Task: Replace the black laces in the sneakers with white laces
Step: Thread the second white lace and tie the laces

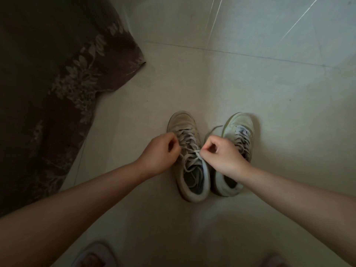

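White laces point(189, 151) cross between both sets of fingertips; left hand point(159, 154) and right hand point(221, 157) each pinch one end above the left sneaker point(187, 157). Uneven pulling risks a slack knot.

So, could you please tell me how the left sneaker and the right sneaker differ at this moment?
The left sneaker has both hands working on it: the left hand and right hand each pinch a strand of its white lace. The right sneaker is untouched. The left sneaker's toe looks yellower, the right sneaker's paler. Both stand side by side on the tile floor, toes pointing away, with pale laces threaded.
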The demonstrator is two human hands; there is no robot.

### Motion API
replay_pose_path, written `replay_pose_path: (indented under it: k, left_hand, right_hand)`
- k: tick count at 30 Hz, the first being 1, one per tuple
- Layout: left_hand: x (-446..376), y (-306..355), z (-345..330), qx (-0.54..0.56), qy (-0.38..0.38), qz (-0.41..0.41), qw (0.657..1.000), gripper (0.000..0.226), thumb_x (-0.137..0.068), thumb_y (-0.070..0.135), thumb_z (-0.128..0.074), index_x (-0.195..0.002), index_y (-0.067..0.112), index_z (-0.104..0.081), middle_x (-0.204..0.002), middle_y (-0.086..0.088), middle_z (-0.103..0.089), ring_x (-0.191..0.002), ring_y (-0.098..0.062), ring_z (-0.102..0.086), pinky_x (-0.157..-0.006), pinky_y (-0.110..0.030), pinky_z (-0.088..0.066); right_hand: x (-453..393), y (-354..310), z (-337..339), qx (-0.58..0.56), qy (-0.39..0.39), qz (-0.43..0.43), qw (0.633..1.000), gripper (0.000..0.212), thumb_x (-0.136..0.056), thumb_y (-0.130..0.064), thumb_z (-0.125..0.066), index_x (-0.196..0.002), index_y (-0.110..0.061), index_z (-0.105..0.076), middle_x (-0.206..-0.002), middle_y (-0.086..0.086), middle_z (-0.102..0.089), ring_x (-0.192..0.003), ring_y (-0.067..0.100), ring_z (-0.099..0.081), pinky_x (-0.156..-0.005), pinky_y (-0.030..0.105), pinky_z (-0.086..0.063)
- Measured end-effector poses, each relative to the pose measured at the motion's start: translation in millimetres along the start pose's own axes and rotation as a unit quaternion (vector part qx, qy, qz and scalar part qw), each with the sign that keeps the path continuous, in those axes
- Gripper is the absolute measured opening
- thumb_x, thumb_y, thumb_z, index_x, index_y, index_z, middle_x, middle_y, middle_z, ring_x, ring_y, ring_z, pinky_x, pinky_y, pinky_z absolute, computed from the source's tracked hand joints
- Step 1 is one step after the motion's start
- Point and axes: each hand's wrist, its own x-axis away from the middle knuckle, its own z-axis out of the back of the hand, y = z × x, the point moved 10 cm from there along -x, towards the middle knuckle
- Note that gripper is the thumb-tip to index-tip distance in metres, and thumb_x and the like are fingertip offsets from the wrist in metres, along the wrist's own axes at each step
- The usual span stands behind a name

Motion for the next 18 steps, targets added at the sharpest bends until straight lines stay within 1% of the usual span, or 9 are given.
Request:
replay_pose_path:
  k: [2,4,7,9,10,12,14,16,18]
  left_hand:
    - [-4,2,10,0.014,0.025,-0.014,0.999,0.009,-0.089,0.017,-0.058,-0.082,0.012,-0.059,-0.077,-0.005,-0.064,-0.073,-0.021,-0.061,-0.069,-0.037,-0.05]
    - [-8,10,18,-0.012,0.046,-0.059,0.997,0.003,-0.085,0.019,-0.064,-0.087,0.017,-0.065,-0.081,0.0,-0.065,-0.075,-0.017,-0.061,-0.071,-0.036,-0.052]
    - [-11,23,15,-0.074,0.042,-0.103,0.991,0.014,-0.082,0.022,-0.069,-0.096,0.02,-0.071,-0.089,0.002,-0.063,-0.081,-0.017,-0.061,-0.072,-0.035,-0.051]
    - [-10,33,10,-0.133,0.045,-0.136,0.981,0.016,-0.083,0.026,-0.066,-0.096,0.021,-0.073,-0.093,0.001,-0.064,-0.083,-0.019,-0.062,-0.066,-0.031,-0.05]
    - [-9,39,8,-0.161,0.051,-0.163,0.972,0.017,-0.083,0.028,-0.063,-0.093,0.021,-0.073,-0.091,0.0,-0.065,-0.081,-0.021,-0.064,-0.061,-0.031,-0.05]
    - [-7,49,5,-0.225,0.054,-0.219,0.948,0.024,-0.078,0.031,-0.052,-0.079,0.018,-0.072,-0.078,-0.002,-0.064,-0.069,-0.025,-0.065,-0.046,-0.028,-0.048]
    - [-5,55,-1,-0.297,0.062,-0.267,0.915,0.014,-0.073,0.024,-0.056,-0.067,0.017,-0.066,-0.068,-0.002,-0.06,-0.06,-0.025,-0.062,-0.038,-0.023,-0.039]
    - [-5,52,-2,-0.335,0.076,-0.27,0.899,0.008,-0.071,0.018,-0.059,-0.064,0.015,-0.061,-0.066,-0.004,-0.058,-0.056,-0.025,-0.06,-0.037,-0.022,-0.033]
    - [-9,40,1,-0.308,0.075,-0.207,0.926,0.017,-0.082,0.021,-0.051,-0.073,0.012,-0.062,-0.074,-0.006,-0.059,-0.06,-0.028,-0.06,-0.042,-0.025,-0.035]
  right_hand:
    - [-1,-2,-3,-0.002,-0.023,-0.006,1.0,0.007,-0.084,-0.019,-0.061,-0.078,-0.014,-0.061,-0.074,-0.002,-0.06,-0.07,0.009,-0.054,-0.066,0.021,-0.042]
    - [-3,-7,-2,-0.005,-0.019,-0.002,1.0,0.009,-0.086,-0.023,-0.059,-0.085,-0.015,-0.063,-0.078,-0.003,-0.061,-0.072,0.009,-0.055,-0.068,0.019,-0.043]
    - [-11,-15,0,0.035,0.006,0.025,0.999,0.006,-0.086,-0.022,-0.063,-0.082,-0.018,-0.062,-0.074,-0.006,-0.062,-0.071,0.009,-0.059,-0.07,0.023,-0.048]
    - [-15,-18,-3,0.057,0.001,0.026,0.998,0.007,-0.081,-0.018,-0.068,-0.078,-0.02,-0.061,-0.07,-0.007,-0.062,-0.069,0.011,-0.061,-0.071,0.03,-0.052]
    - [-17,-19,-5,0.067,-0.001,0.025,0.997,0.008,-0.079,-0.018,-0.069,-0.077,-0.021,-0.062,-0.069,-0.007,-0.063,-0.069,0.012,-0.061,-0.071,0.032,-0.052]
    - [-19,-23,-6,0.084,-0.007,0.021,0.996,0.008,-0.077,-0.018,-0.07,-0.079,-0.021,-0.063,-0.072,-0.007,-0.063,-0.071,0.013,-0.061,-0.071,0.032,-0.052]
    - [-20,-24,-7,0.094,-0.015,0.021,0.995,0.008,-0.078,-0.019,-0.07,-0.08,-0.021,-0.062,-0.071,-0.008,-0.061,-0.072,0.012,-0.06,-0.071,0.03,-0.051]
    - [-21,-23,-8,0.095,-0.017,0.019,0.995,0.008,-0.078,-0.019,-0.069,-0.077,-0.022,-0.061,-0.068,-0.009,-0.06,-0.069,0.011,-0.059,-0.07,0.03,-0.051]
    - [-21,-19,-10,0.073,-0.019,0.006,0.997,0.009,-0.08,-0.019,-0.068,-0.075,-0.021,-0.06,-0.067,-0.01,-0.059,-0.064,0.009,-0.057,-0.068,0.028,-0.049]
